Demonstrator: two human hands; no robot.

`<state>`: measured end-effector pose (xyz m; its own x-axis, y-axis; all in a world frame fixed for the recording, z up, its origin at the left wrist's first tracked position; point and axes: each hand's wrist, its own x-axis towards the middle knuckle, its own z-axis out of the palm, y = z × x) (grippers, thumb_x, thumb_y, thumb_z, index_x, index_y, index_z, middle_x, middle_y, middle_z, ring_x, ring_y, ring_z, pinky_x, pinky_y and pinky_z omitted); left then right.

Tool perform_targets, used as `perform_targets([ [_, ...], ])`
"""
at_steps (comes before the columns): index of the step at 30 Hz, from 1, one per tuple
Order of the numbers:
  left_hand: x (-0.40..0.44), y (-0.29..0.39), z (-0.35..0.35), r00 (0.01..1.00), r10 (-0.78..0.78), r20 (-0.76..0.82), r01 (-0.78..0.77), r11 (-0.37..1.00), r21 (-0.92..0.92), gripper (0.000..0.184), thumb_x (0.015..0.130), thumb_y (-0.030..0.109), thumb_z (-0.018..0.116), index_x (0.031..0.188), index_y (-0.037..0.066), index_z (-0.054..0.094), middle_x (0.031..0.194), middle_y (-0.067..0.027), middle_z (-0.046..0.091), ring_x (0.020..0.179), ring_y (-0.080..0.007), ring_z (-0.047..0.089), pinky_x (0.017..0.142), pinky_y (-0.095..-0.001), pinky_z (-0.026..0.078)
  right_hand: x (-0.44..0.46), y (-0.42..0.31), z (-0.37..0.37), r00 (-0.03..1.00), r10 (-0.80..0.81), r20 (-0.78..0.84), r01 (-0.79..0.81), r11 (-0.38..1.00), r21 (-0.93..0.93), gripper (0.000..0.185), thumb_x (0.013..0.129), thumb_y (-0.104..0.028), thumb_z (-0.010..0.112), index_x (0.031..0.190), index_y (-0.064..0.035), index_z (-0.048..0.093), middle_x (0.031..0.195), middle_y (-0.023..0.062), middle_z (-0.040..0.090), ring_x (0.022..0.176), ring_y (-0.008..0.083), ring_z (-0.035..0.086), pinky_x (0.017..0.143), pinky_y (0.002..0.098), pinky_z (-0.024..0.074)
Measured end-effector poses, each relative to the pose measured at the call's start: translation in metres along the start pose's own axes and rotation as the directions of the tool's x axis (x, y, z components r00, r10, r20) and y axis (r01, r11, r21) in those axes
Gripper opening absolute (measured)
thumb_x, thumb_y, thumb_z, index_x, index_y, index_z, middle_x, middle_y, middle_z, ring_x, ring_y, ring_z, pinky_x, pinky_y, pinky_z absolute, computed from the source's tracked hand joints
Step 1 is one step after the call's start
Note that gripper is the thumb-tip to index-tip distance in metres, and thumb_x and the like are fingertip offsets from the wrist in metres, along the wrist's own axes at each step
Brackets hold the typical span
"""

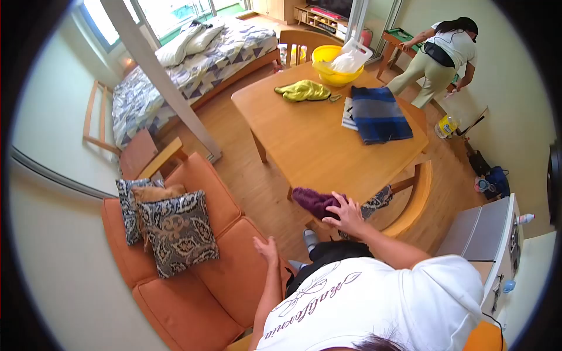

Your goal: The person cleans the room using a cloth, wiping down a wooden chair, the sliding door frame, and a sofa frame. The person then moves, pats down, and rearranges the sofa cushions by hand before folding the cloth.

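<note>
My right hand (346,214) grips a folded dark purple cloth (319,202) with a fuzzy, knit-like surface, near the front corner of the wooden table (298,140). Its fingers lie over the cloth's right end. Lower and to the left, my left hand (267,250) is held beside the orange sofa with its fingers apart and nothing in it. On the table lie a crumpled yellow-green cloth (303,90) and a folded blue and grey checked cloth (380,114) over a striped piece. A yellow basin (331,75) holds a white plastic bag (349,58).
Patterned cushions (178,234) lie on the orange sofa (181,310). A curved wooden chair (413,205) stands at the table's near right side. Another person (448,52) bends over by the far wall, near a yellow-labelled bottle (446,126). A bed (199,64) is behind a pillar.
</note>
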<state>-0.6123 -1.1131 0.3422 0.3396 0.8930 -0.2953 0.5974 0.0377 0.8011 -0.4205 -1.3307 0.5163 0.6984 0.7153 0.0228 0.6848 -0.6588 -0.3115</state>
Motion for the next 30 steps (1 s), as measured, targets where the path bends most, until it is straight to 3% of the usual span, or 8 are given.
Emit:
perform_targets([
  [6,-0.041,0.143,0.070,0.826,-0.031,0.563,0.305,0.865,-0.399,0.081,0.084,0.015,0.066,0.147,0.005,0.016,0.138,-0.0209,0.042,0.123,-0.0288,0.045,0.096,-0.0407,0.044,-0.004,0.051,0.019,0.711,0.545,-0.445,-0.320,0.814,0.485,0.044,0.075,-0.028,0.074,0.103,-0.0021,0.052,0.101,0.0141,0.050,0.093,0.0298,0.050,0.083,0.0390,0.0411],
  [9,-0.026,0.124,0.105,0.701,0.350,0.621,-0.046,0.892,-0.451,0.075,0.085,0.009,0.064,0.144,0.009,0.017,0.132,-0.0166,0.046,0.118,-0.0276,0.050,0.084,-0.0447,0.050,-0.012,0.064,0.049,0.323,0.917,0.232,-0.487,-0.049,0.872,0.052,0.072,-0.027,0.082,0.102,0.0002,0.050,0.098,0.0093,0.054,0.092,0.0178,0.052,0.078,0.0337,0.0454],
  [12,-0.026,0.131,0.104,0.793,0.162,0.587,0.105,0.913,-0.393,0.067,0.079,0.013,0.071,0.134,0.002,0.034,0.121,-0.0165,0.055,0.111,-0.0270,0.053,0.093,-0.0357,0.043,-0.019,0.038,0.019,0.547,0.470,0.693,-0.468,-0.515,0.718,0.054,0.077,-0.036,0.078,0.116,-0.0060,0.056,0.106,0.0117,0.062,0.090,0.0221,0.062,0.074,0.0403,0.0536],
  [17,-0.025,0.152,0.105,0.838,0.132,0.530,0.023,0.961,-0.275,0.069,0.074,0.010,0.073,0.131,0.000,0.035,0.120,-0.0161,0.054,0.110,-0.0267,0.053,0.095,-0.0350,0.041,-0.016,0.014,0.010,0.848,0.267,0.458,-0.459,-0.062,0.886,0.042,0.083,-0.024,0.072,0.118,-0.0082,0.058,0.114,0.0060,0.062,0.100,0.0215,0.061,0.089,0.0418,0.0512],
  [21,-0.002,0.144,0.108,0.756,0.166,0.633,0.109,0.922,-0.372,0.079,0.068,0.013,0.078,0.131,0.000,0.032,0.119,-0.0162,0.053,0.110,-0.0274,0.052,0.097,-0.0361,0.040,0.006,0.008,0.023,0.595,0.137,0.792,-0.474,-0.736,0.483,0.040,0.082,-0.012,0.071,0.119,-0.0092,0.058,0.125,0.0078,0.057,0.118,0.0225,0.051,0.090,0.0452,0.0508],
  [23,0.017,0.138,0.114,0.718,0.213,0.663,0.118,0.901,-0.417,0.095,0.066,0.013,0.080,0.140,0.000,0.022,0.131,-0.0196,0.044,0.119,-0.0304,0.047,0.102,-0.0360,0.036,-0.011,-0.002,0.019,0.839,0.302,0.452,-0.443,-0.102,0.891,0.040,0.080,-0.012,0.071,0.118,-0.0089,0.058,0.129,0.0093,0.054,0.120,0.0251,0.050,0.088,0.0533,0.0502],
  [25,0.024,0.141,0.117,0.800,0.250,0.546,-0.060,0.938,-0.341,0.111,0.065,0.008,0.080,0.147,0.001,0.005,0.143,-0.0224,0.029,0.128,-0.0322,0.037,0.107,-0.0346,0.030,0.003,0.009,0.070,0.448,0.487,0.750,-0.368,-0.664,0.650,0.043,0.077,-0.011,0.072,0.117,-0.0088,0.058,0.129,0.0097,0.054,0.115,0.0276,0.054,0.085,0.0562,0.0506],
  [30,0.028,0.171,0.110,0.775,0.234,0.587,-0.029,0.941,-0.336,0.130,0.060,-0.003,0.079,0.146,0.009,-0.018,0.143,-0.0210,0.026,0.125,-0.0309,0.038,0.101,-0.0383,0.038,0.014,-0.010,0.045,0.334,0.647,0.686,-0.284,-0.625,0.728,0.047,0.075,-0.012,0.072,0.118,-0.0033,0.055,0.121,0.0192,0.054,0.106,0.0373,0.057,0.071,0.0583,0.0542],
])
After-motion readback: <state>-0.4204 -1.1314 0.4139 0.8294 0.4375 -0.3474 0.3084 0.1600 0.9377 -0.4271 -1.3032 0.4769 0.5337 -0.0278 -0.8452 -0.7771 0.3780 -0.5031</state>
